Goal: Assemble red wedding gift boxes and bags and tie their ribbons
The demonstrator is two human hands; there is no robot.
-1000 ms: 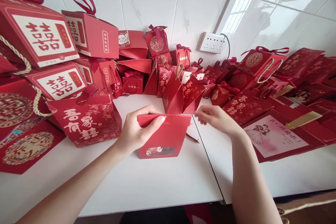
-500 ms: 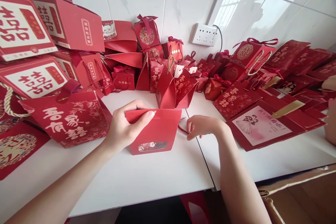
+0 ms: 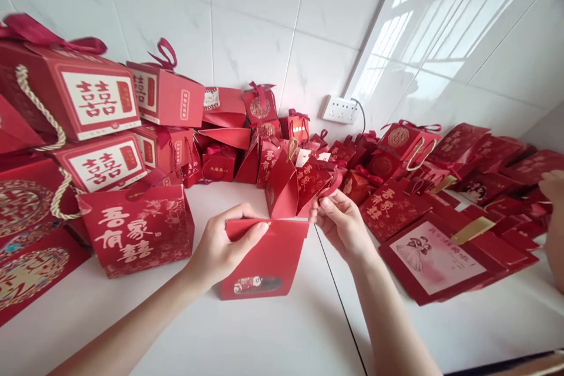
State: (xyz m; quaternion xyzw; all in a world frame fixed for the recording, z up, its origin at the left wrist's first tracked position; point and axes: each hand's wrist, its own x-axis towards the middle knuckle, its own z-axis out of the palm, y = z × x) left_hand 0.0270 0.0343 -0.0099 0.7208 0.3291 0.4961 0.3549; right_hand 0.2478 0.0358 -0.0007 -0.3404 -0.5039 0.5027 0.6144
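Note:
A red gift box [image 3: 268,261] stands upright on the white table, with an oval window low on its near face. My left hand [image 3: 231,241] pinches its top edge, the thumb on the near side and the fingers behind. To the right of the box's top corner, my right hand [image 3: 337,220] is closed on a dark red ribbon [image 3: 332,182], which curves up above the thumb and fingertips. Just behind the box is another red box [image 3: 282,185] with a gold loop.
Stacked red boxes [image 3: 99,100] fill the left side, beside a flower-printed box [image 3: 141,229]. More boxes and bags lie at the right, including one with a couple's picture [image 3: 434,255]. A power strip [image 3: 340,110] is on the wall. Another person's hand [image 3: 553,188] shows at the right edge.
The camera view has tilted up and shifted left. My right hand has risen beside the box's top corner, lifting the ribbon. My left hand keeps its grip on the box.

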